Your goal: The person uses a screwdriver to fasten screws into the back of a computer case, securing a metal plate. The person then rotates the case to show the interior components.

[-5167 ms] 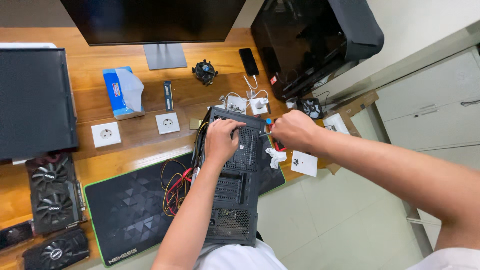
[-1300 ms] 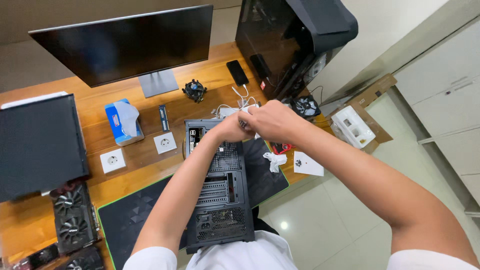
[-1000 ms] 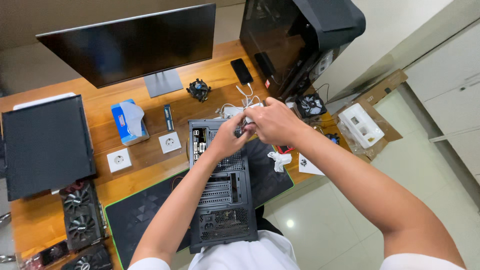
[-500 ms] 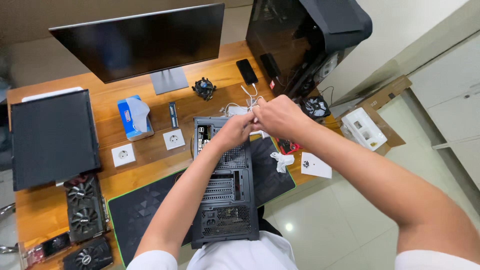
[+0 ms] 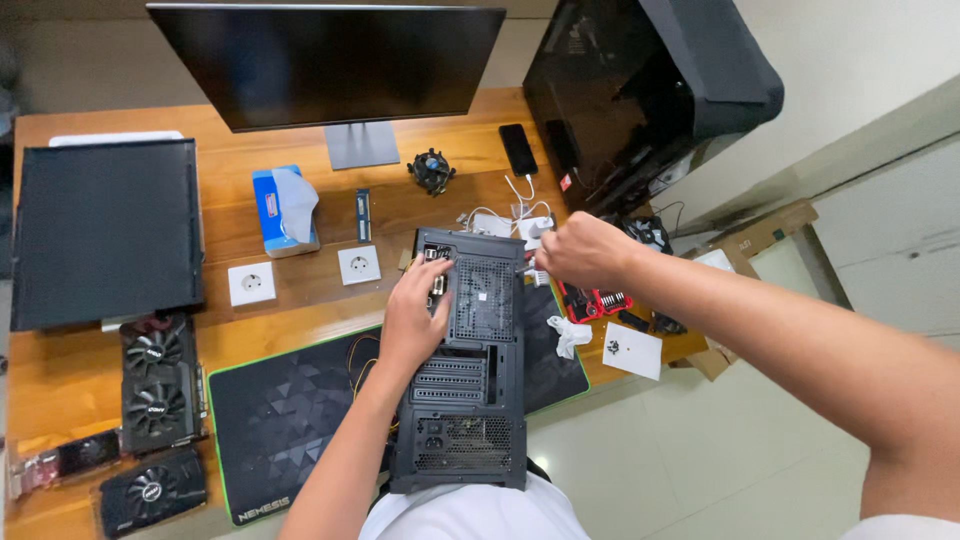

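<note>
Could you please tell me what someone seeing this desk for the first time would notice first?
First, the black metal computer case lying rear-up at the wooden desk's near edge, with the left hand resting on its left side and the right hand closed in a fist by its top right corner. Behind stands a large dark flat monitor, and black twin-fan graphics cards lie at the near left.

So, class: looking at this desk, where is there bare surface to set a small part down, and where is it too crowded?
Bare wood lies between the tissue box and the cooler fan, and below the wall sockets. The desk mat is free left of the computer case. Around the right hand, cables and the red tool set crowd the edge.
</note>
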